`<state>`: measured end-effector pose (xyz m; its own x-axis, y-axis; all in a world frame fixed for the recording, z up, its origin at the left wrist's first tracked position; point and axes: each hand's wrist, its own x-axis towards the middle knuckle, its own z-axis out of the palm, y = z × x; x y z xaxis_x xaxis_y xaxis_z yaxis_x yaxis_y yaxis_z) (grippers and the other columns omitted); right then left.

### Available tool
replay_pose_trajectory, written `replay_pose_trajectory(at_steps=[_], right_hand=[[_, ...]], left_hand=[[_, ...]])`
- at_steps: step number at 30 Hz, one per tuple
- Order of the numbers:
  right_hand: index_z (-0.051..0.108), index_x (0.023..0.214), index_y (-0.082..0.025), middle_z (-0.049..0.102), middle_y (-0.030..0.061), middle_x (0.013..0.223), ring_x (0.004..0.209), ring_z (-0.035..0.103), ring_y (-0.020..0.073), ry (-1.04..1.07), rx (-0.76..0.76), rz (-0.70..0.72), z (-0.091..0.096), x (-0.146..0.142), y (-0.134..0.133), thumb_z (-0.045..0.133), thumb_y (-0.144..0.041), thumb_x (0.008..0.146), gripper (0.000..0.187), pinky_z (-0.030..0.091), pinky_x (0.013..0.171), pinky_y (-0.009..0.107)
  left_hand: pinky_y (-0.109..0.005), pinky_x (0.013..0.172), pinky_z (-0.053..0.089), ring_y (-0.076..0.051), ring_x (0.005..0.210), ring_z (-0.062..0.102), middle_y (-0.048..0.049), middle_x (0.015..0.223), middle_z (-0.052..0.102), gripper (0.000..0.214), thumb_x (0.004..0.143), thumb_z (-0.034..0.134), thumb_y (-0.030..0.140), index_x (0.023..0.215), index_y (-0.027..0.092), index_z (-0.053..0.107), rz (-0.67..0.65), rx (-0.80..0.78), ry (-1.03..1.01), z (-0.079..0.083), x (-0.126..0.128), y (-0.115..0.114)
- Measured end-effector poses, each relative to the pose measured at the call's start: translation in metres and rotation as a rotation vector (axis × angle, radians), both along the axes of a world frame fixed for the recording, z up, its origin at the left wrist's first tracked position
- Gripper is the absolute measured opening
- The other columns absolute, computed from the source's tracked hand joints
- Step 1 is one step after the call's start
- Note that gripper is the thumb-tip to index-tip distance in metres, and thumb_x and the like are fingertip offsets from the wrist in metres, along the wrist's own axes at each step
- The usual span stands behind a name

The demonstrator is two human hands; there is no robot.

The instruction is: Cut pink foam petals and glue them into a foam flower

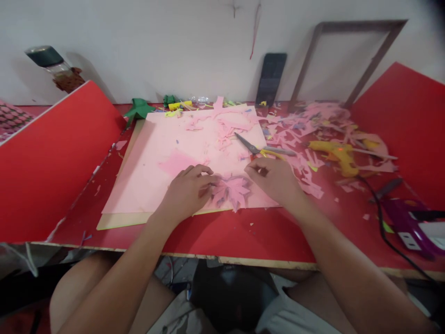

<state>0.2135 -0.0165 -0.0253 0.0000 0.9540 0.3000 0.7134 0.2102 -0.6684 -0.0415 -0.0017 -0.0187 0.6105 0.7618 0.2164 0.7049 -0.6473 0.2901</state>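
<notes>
A pink paper flower (232,191) with pointed petals lies near the front edge of a large pink sheet (163,157). My left hand (189,190) rests on the sheet at the flower's left side, fingers curled and pressing its petals. My right hand (273,178) sits just right of the flower, fingers bent in a loose pinch over its upper right edge. What the right fingers hold, if anything, is hidden. Scissors (262,149) with yellow and grey handles lie just behind my right hand.
A yellow glue gun (339,155) lies among pink paper scraps (313,125) at right, its black cord running to the table's front edge. Red boards (52,162) stand at both sides. A purple device (413,225) sits far right; green paper (139,110) and a dark phone (271,79) at back.
</notes>
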Motion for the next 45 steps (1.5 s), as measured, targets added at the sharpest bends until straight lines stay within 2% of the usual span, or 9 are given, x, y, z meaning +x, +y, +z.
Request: replay_pose_trajectory(at_steps=[6,11,20,25,31,34,38,41,45], right_hand=[[0.068,0.070,-0.021,0.067,-0.0009,0.067,0.060,0.057,0.0141,0.017,-0.008,0.015,0.000,0.000,0.000,0.060,-0.025,0.083,0.016,0.039,0.059,0.027],[0.064,0.066,-0.021,0.058,-0.0020,0.056,0.052,0.049,0.0130,0.010,0.005,-0.015,0.003,0.001,0.000,0.056,-0.025,0.085,0.021,0.034,0.053,0.027],[0.073,0.076,-0.021,0.073,0.0017,0.075,0.062,0.058,0.0156,0.048,0.033,-0.036,-0.002,0.002,0.004,0.059,-0.019,0.078,0.014,0.043,0.061,0.028],[0.068,0.073,-0.022,0.071,0.0009,0.073,0.062,0.058,0.0155,0.073,0.046,-0.049,-0.004,0.002,0.005,0.061,-0.019,0.076,0.009,0.044,0.063,0.028],[0.059,0.066,-0.022,0.063,-0.0011,0.064,0.057,0.053,0.0143,0.096,0.074,-0.054,-0.003,0.002,0.004,0.060,-0.023,0.079,0.013,0.040,0.059,0.028],[0.053,0.058,-0.022,0.057,-0.0011,0.055,0.053,0.051,0.0142,0.078,0.047,-0.045,0.001,0.003,0.004,0.055,-0.029,0.086,0.029,0.036,0.056,0.029],[0.052,0.057,-0.022,0.060,0.0004,0.054,0.054,0.055,0.0149,0.086,0.030,-0.025,0.005,0.004,0.002,0.048,-0.035,0.096,0.042,0.037,0.058,0.029],[0.051,0.060,-0.022,0.058,-0.0003,0.056,0.055,0.054,0.0148,0.078,0.105,-0.072,0.005,0.006,0.001,0.047,-0.037,0.099,0.042,0.037,0.059,0.029],[0.058,0.067,-0.021,0.059,-0.0004,0.060,0.057,0.053,0.0153,0.101,0.189,-0.192,0.003,0.010,0.002,0.054,-0.038,0.096,0.033,0.037,0.058,0.029]], left_hand=[[-0.036,0.095,0.051,-0.022,0.111,0.063,-0.0063,0.120,0.066,0.030,0.090,0.054,0.015,0.117,0.023,0.066,-0.005,0.007,-0.063,-0.002,-0.003,0.001],[-0.037,0.097,0.050,-0.023,0.112,0.062,-0.0064,0.119,0.067,0.030,0.093,0.054,0.018,0.119,0.024,0.067,-0.012,0.019,-0.033,-0.003,-0.004,0.000],[-0.037,0.088,0.052,-0.023,0.100,0.062,-0.0056,0.117,0.067,0.028,0.093,0.056,0.021,0.114,0.027,0.073,-0.019,0.055,0.041,-0.001,-0.004,-0.001],[-0.039,0.096,0.050,-0.024,0.110,0.061,-0.0072,0.120,0.066,0.035,0.091,0.055,0.018,0.122,0.025,0.068,0.004,0.055,0.041,-0.002,-0.004,-0.001],[-0.037,0.089,0.051,-0.023,0.104,0.063,-0.0057,0.120,0.065,0.030,0.095,0.053,0.022,0.117,0.029,0.072,-0.030,0.053,0.023,-0.001,-0.004,-0.002],[-0.034,0.090,0.051,-0.021,0.104,0.065,-0.0053,0.122,0.067,0.031,0.095,0.053,0.023,0.121,0.026,0.069,0.060,-0.017,-0.117,0.000,-0.003,-0.002],[-0.027,0.077,0.052,-0.015,0.083,0.065,-0.0021,0.101,0.073,0.022,0.094,0.059,0.028,0.113,0.023,0.069,0.280,-0.110,-0.438,0.006,-0.002,-0.003],[-0.025,0.066,0.050,-0.014,0.074,0.063,-0.0009,0.088,0.071,0.016,0.091,0.064,0.032,0.102,0.022,0.069,0.397,-0.125,-0.620,0.011,-0.001,-0.002],[-0.024,0.065,0.050,-0.013,0.069,0.064,0.0000,0.079,0.069,0.012,0.090,0.066,0.032,0.088,0.020,0.068,0.451,-0.130,-0.744,0.017,-0.005,0.004]])
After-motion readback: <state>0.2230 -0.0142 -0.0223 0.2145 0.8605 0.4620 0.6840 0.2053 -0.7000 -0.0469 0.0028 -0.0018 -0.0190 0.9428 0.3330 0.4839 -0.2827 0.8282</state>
